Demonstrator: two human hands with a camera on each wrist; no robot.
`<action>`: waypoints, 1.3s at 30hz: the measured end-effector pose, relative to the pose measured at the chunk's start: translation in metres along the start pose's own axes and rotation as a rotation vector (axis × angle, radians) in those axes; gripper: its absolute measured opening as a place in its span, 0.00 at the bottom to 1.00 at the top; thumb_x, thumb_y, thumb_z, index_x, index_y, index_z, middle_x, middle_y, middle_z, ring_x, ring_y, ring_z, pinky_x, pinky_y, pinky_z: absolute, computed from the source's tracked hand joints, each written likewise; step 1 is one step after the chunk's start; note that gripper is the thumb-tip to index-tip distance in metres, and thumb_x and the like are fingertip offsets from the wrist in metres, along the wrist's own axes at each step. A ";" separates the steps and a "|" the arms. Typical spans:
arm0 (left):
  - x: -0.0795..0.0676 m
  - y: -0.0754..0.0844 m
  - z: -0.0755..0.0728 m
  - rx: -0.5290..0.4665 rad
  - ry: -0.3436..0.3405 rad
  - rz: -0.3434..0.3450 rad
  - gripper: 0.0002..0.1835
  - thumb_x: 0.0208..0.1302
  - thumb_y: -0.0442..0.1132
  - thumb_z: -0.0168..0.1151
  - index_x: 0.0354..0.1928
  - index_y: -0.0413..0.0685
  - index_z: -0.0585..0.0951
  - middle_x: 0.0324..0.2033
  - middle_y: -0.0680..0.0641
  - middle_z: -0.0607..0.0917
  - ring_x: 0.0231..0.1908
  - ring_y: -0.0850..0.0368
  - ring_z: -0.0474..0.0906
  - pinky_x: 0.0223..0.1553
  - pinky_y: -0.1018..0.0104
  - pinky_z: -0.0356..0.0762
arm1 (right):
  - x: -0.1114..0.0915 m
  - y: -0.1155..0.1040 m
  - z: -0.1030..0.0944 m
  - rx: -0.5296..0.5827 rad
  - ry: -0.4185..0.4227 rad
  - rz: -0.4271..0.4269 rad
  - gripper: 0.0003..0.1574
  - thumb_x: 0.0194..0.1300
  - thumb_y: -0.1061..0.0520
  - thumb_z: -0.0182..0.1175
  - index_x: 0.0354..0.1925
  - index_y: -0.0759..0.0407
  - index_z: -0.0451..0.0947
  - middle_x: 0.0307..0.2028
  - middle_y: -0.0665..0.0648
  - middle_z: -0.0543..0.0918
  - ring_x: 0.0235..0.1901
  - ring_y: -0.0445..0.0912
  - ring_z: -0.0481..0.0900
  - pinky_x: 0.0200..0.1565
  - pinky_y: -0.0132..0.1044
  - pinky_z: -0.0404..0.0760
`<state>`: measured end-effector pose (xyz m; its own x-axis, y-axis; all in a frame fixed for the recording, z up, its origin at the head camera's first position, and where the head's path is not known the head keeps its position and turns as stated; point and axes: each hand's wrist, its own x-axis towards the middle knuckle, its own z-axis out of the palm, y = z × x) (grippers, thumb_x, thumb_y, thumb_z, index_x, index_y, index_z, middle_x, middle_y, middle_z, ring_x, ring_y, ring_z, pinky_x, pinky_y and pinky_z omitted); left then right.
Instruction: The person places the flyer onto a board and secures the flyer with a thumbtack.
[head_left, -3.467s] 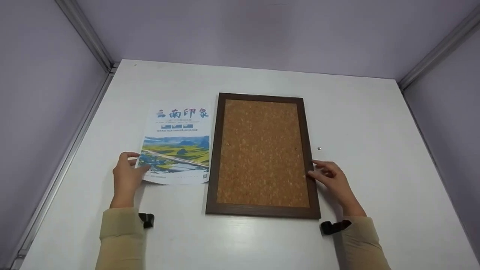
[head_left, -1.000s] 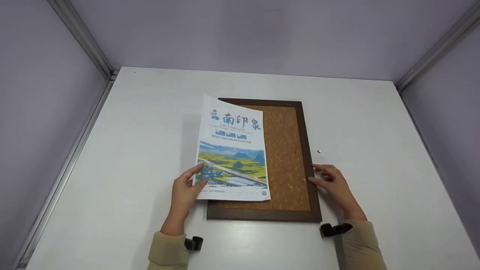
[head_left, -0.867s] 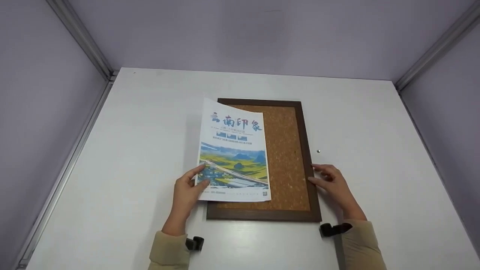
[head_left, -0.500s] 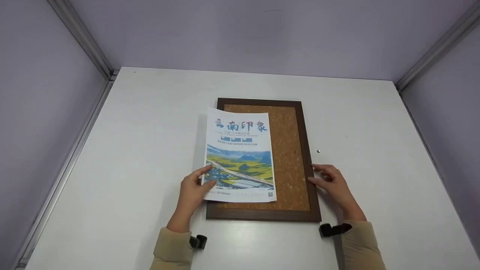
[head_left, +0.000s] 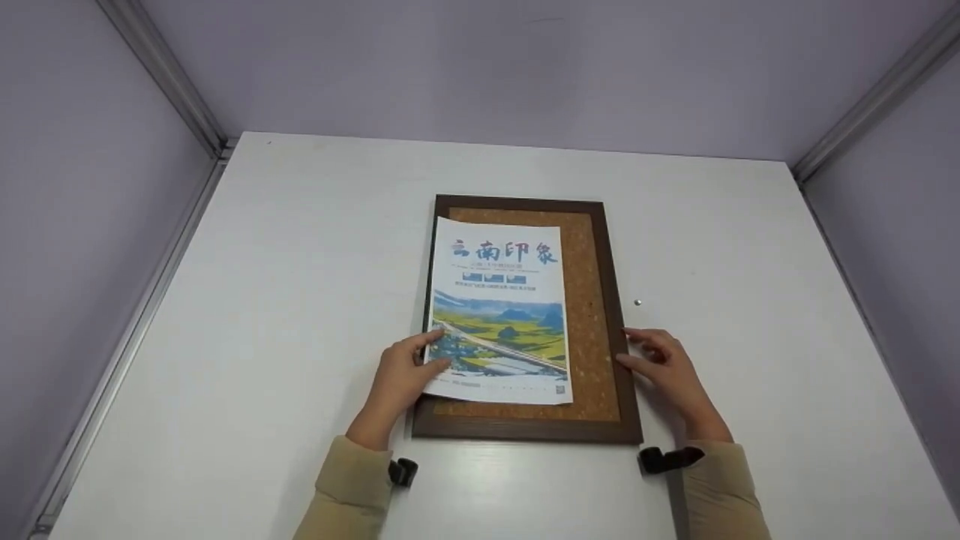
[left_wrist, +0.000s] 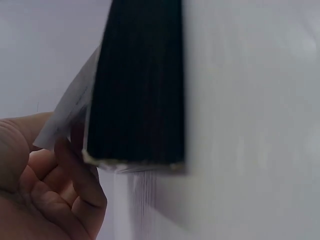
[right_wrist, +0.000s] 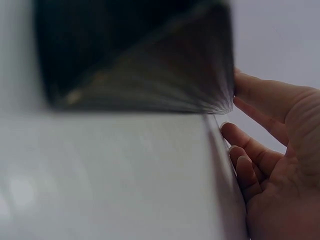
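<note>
My left hand (head_left: 405, 375) pinches the left edge of a printed poster (head_left: 499, 315), which bears Chinese lettering over a landscape picture. The sheet lies over much of a cork board (head_left: 592, 300) with a dark brown wooden frame. A strip of cork still shows at the right, top and bottom. In the left wrist view, the paper (left_wrist: 70, 107) bends between thumb and fingers beside the dark frame end (left_wrist: 137, 90). At the board's right edge, my right hand (head_left: 671, 371) holds the frame between thumb and forefinger; the right wrist view shows its other fingers (right_wrist: 250, 175) curled.
A small silvery ball-like thing (head_left: 637, 302) lies on the white table (head_left: 750, 285), right of the board. Pale panels (head_left: 480, 75) with metal rails (head_left: 161, 71) enclose the table at the back and sides.
My left hand has carried the poster rightward from beside the board to over the cork; its raised top-left corner has come down. The right hand has stayed at the frame.
</note>
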<state>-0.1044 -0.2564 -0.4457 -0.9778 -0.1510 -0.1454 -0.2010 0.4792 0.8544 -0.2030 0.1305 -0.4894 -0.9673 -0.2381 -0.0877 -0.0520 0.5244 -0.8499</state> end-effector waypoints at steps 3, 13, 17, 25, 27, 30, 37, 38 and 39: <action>0.003 0.000 -0.003 0.028 -0.029 0.006 0.24 0.65 0.39 0.66 0.63 0.45 0.79 0.34 0.42 0.81 0.21 0.60 0.62 0.26 0.67 0.63 | -0.001 -0.004 0.005 0.002 0.011 -0.001 0.30 0.63 0.54 0.69 0.62 0.59 0.76 0.56 0.61 0.78 0.53 0.42 0.69 0.52 0.27 0.67; 0.006 0.001 -0.011 0.081 -0.103 0.018 0.25 0.64 0.41 0.68 0.64 0.50 0.79 0.53 0.44 0.84 0.23 0.60 0.70 0.29 0.65 0.71 | -0.002 -0.014 0.020 0.014 0.034 0.041 0.31 0.63 0.58 0.68 0.64 0.60 0.75 0.58 0.62 0.77 0.55 0.47 0.68 0.55 0.34 0.67; 0.008 0.000 -0.015 0.131 -0.122 0.036 0.26 0.63 0.42 0.69 0.64 0.52 0.79 0.57 0.44 0.82 0.26 0.60 0.72 0.32 0.64 0.73 | -0.003 -0.017 0.026 0.012 0.041 0.057 0.31 0.63 0.58 0.68 0.64 0.60 0.75 0.59 0.62 0.76 0.55 0.48 0.68 0.56 0.35 0.67; 0.010 -0.004 -0.020 0.101 -0.185 0.044 0.27 0.61 0.39 0.70 0.64 0.51 0.79 0.43 0.44 0.84 0.20 0.62 0.72 0.25 0.65 0.74 | -0.008 -0.029 0.035 0.009 0.054 0.058 0.31 0.64 0.55 0.69 0.63 0.59 0.76 0.58 0.61 0.77 0.54 0.46 0.68 0.54 0.32 0.67; 0.009 -0.005 -0.019 0.090 -0.187 0.040 0.27 0.61 0.38 0.70 0.64 0.51 0.79 0.39 0.44 0.84 0.19 0.62 0.72 0.25 0.65 0.73 | -0.005 -0.030 0.033 0.007 0.049 0.046 0.31 0.63 0.55 0.69 0.63 0.59 0.76 0.58 0.61 0.77 0.54 0.46 0.69 0.54 0.32 0.67; 0.009 -0.005 -0.017 0.083 -0.184 0.028 0.28 0.60 0.37 0.71 0.64 0.50 0.79 0.39 0.44 0.83 0.20 0.62 0.71 0.25 0.66 0.73 | -0.002 -0.031 0.031 -0.002 0.043 0.031 0.31 0.63 0.55 0.69 0.63 0.59 0.76 0.57 0.61 0.77 0.53 0.45 0.69 0.53 0.32 0.67; 0.008 -0.002 -0.015 0.161 -0.142 0.058 0.27 0.58 0.33 0.72 0.62 0.46 0.80 0.57 0.40 0.82 0.42 0.48 0.81 0.47 0.55 0.79 | 0.007 -0.032 0.026 -0.037 0.010 0.036 0.31 0.64 0.54 0.68 0.63 0.59 0.76 0.58 0.61 0.77 0.54 0.46 0.68 0.55 0.33 0.66; 0.008 -0.002 -0.014 0.177 -0.137 0.068 0.27 0.58 0.33 0.72 0.61 0.45 0.80 0.59 0.40 0.80 0.49 0.45 0.81 0.52 0.52 0.78 | 0.008 -0.032 0.025 -0.041 0.006 0.039 0.31 0.64 0.53 0.68 0.63 0.59 0.76 0.58 0.61 0.77 0.54 0.47 0.68 0.55 0.34 0.66; 0.008 -0.001 -0.013 0.190 -0.134 0.070 0.27 0.58 0.33 0.72 0.61 0.44 0.80 0.61 0.39 0.79 0.55 0.43 0.78 0.57 0.50 0.75 | 0.010 -0.032 0.024 -0.044 0.000 0.040 0.31 0.64 0.53 0.68 0.63 0.59 0.75 0.58 0.62 0.76 0.55 0.48 0.68 0.56 0.36 0.66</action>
<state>-0.1114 -0.2698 -0.4411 -0.9864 -0.0014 -0.1644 -0.1272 0.6401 0.7577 -0.2049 0.0919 -0.4758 -0.9689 -0.2160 -0.1209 -0.0242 0.5690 -0.8220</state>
